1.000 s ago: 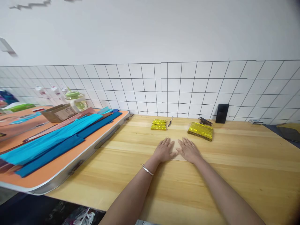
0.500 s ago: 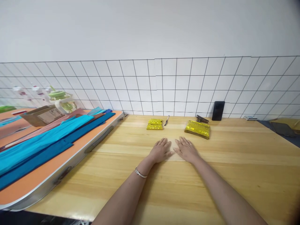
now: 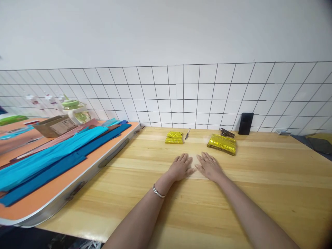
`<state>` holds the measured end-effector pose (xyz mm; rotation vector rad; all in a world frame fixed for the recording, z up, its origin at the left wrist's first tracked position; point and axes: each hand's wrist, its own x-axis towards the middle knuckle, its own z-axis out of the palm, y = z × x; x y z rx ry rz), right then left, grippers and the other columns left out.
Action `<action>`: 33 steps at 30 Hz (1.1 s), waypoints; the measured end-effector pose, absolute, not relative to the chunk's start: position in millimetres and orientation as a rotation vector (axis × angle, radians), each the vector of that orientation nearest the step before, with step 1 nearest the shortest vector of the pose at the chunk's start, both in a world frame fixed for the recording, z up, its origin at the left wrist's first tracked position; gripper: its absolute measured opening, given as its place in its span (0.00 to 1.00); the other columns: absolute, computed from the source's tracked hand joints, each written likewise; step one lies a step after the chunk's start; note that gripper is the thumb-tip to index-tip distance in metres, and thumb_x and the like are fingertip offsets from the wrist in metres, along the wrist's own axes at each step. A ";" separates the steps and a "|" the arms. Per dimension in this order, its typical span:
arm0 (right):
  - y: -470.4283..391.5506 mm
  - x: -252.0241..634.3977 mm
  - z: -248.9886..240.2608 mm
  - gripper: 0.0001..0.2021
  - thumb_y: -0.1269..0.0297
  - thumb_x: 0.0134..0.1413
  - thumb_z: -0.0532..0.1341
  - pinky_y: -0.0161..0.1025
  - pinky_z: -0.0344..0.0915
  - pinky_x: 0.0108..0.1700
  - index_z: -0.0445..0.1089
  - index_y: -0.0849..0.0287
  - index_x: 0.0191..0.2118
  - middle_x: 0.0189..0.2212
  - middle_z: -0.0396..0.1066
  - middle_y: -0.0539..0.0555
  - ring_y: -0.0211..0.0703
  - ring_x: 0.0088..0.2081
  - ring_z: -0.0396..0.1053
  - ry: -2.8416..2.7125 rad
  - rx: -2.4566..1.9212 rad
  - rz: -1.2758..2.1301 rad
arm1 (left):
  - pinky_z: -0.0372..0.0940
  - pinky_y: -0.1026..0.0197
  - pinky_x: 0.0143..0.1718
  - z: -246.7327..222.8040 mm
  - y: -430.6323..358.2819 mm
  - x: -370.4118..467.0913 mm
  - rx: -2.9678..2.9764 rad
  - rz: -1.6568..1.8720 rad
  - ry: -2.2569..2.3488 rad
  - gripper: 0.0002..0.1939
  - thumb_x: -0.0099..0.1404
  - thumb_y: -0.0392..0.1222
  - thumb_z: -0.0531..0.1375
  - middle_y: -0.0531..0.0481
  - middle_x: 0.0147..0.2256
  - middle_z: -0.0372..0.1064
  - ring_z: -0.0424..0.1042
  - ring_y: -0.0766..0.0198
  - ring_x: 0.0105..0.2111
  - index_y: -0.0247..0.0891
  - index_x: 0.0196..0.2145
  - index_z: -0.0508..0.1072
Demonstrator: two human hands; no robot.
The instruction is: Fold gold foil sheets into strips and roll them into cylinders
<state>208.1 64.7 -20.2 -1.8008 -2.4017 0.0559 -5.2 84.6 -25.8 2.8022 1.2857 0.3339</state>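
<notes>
My left hand (image 3: pixel 181 167) lies palm down, fingers stretched, a silver bangle on its wrist. Beside it my right hand (image 3: pixel 209 166) rests flat too, the two thumbs close together. Under and between them shows a pale, thin sheet (image 3: pixel 196 174), hard to tell from the wood; its kind I cannot make out. Beyond my left hand is a small pile of folded gold foil paper (image 3: pixel 174 137), with a pen (image 3: pixel 187 134) to its right. A larger stack of gold foil sheets (image 3: pixel 221 144) lies past my right hand, and a dark stapler-like tool (image 3: pixel 227 132) sits behind it.
A black phone (image 3: pixel 246 123) leans upright against the tiled wall (image 3: pixel 192 91). To the left, an orange folding table (image 3: pixel 55 188) bears blue cloth strips (image 3: pixel 64 147), a cardboard box (image 3: pixel 55 126) and a green-lidded jug (image 3: pixel 77 111). Small cards (image 3: pixel 283 132) lie at the back right.
The whole view has shifted slightly, so everything sits a little further right. Both hands stay flat in the same place on the wooden table.
</notes>
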 end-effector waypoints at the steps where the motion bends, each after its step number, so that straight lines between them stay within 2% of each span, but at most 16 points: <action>1: 64.3 207.9 -19.9 0.34 0.41 0.58 0.39 0.48 0.34 0.61 0.46 0.54 0.64 0.65 0.40 0.56 0.48 0.65 0.35 -2.401 -1.802 0.054 | 0.43 0.48 0.59 -26.1 84.5 -4.8 2.804 0.330 1.290 0.33 0.65 0.63 0.41 0.40 0.62 0.45 0.42 0.52 0.63 0.41 0.61 0.51; 26: 63.9 206.7 -17.4 0.33 0.41 0.58 0.37 0.47 0.35 0.61 0.45 0.53 0.64 0.65 0.40 0.55 0.48 0.65 0.35 -2.432 -1.821 0.020 | 0.40 0.45 0.60 -26.9 82.0 -0.4 2.755 0.255 1.369 0.34 0.65 0.62 0.39 0.42 0.64 0.41 0.38 0.50 0.63 0.41 0.62 0.48; 33: 66.4 208.3 -19.0 0.33 0.42 0.58 0.37 0.48 0.33 0.61 0.44 0.53 0.65 0.66 0.38 0.55 0.49 0.65 0.34 -2.431 -1.830 0.041 | 0.39 0.46 0.60 -19.4 79.9 0.0 2.743 0.232 1.368 0.34 0.65 0.62 0.38 0.43 0.64 0.40 0.38 0.51 0.64 0.41 0.62 0.48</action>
